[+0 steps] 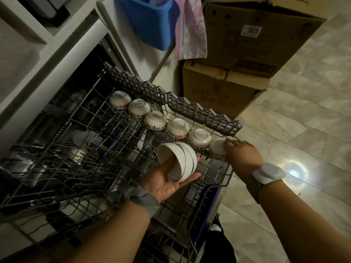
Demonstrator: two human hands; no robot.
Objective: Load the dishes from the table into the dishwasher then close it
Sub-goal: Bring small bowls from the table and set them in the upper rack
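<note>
— Surroundings?
— Cardboard boxes (233, 86), blue bin (152, 21) beyond the upper rack (190, 109); five upturned bowls (156, 120) racked.
— Grips?
— Left hand (167, 183) curled round stacked bowls (180, 162); right hand (243, 156) fingers gripping the sixth bowl (217, 147) at the rack's near end.

Head-worn wide-angle view, steeply down and forward, close over the pulled-out dishwasher rack (190, 109).

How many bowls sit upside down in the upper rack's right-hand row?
6: five run diagonally toward the front; the sixth bowl is under the right hand.
</note>
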